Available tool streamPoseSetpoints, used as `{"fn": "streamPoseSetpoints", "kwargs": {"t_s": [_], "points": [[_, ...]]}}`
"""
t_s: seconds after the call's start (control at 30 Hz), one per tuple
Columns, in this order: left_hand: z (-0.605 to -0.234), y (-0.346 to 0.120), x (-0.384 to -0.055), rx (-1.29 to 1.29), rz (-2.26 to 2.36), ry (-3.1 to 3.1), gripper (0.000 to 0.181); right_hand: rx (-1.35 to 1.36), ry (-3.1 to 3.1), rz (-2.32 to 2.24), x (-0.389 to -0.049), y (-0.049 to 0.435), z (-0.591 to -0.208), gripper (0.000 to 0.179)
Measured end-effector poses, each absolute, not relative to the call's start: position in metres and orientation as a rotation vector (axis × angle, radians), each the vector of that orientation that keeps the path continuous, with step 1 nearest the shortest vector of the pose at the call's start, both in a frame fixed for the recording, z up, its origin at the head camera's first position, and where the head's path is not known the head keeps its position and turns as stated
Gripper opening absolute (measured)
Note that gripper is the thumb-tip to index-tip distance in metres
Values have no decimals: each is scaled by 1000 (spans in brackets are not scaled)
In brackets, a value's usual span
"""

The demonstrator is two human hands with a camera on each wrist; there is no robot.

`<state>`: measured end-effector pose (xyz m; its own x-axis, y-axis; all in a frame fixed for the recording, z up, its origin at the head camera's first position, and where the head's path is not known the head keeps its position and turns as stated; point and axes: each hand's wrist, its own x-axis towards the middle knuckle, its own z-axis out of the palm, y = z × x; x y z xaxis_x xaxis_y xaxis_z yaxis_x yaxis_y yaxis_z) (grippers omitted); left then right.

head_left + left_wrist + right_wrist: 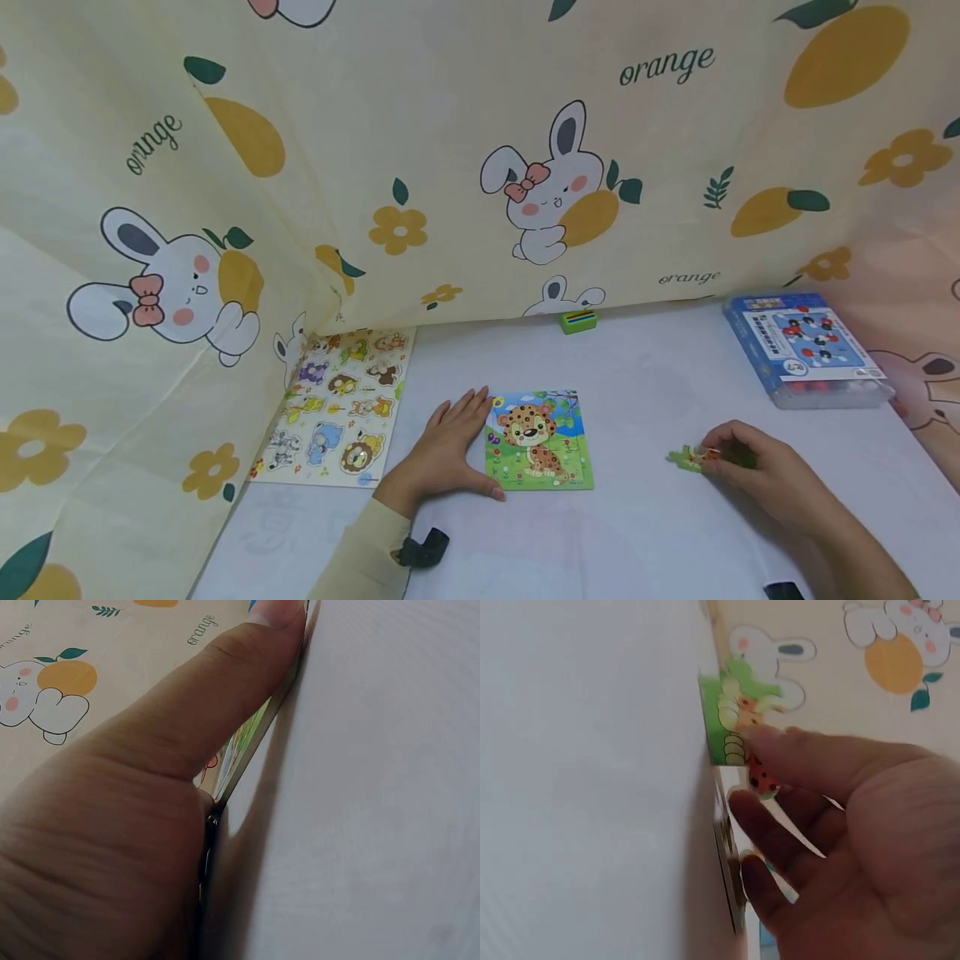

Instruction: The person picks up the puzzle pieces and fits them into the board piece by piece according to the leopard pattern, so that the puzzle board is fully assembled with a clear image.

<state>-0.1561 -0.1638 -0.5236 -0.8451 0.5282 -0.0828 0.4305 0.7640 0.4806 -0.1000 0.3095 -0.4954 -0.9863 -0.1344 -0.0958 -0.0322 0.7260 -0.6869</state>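
A square leopard picture puzzle [534, 446] lies flat on the white table. My left hand [450, 460] rests at its left side, fingers stretched away and thumb along the lower left corner. In the left wrist view the thumb lies over the edge of the picture board [253, 727]. Off to the right, my right hand [761, 467] pinches a small green piece [684, 457] with orange on it, between thumb and fingers. The right wrist view shows green, pale rounded shapes and a red part with black spots at the fingertips; the fingers hide some of it.
A white sheet of animal pictures [337, 412] lies left of my left hand. A small green sharpener-like block [578, 322] sits by the back curtain [450, 167]. At the back right stands a blue-lidded box [806, 350] with a molecule picture.
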Motion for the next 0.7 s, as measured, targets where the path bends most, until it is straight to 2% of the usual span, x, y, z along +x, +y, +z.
{"fn": "streamPoseSetpoints", "kwargs": {"t_s": [0.23, 0.5, 0.7], "points": [[-524, -164, -156, 753, 661, 2749, 148, -164, 2824, -1339, -96, 281, -499, 21], [-522, -164, -156, 760, 671, 2752, 149, -352, 2712, -1515, -96, 240, -506, 17], [-521, -164, -155, 763, 668, 2754, 149, -451, 2595, -1630, -96, 211, -509, 20]]}}
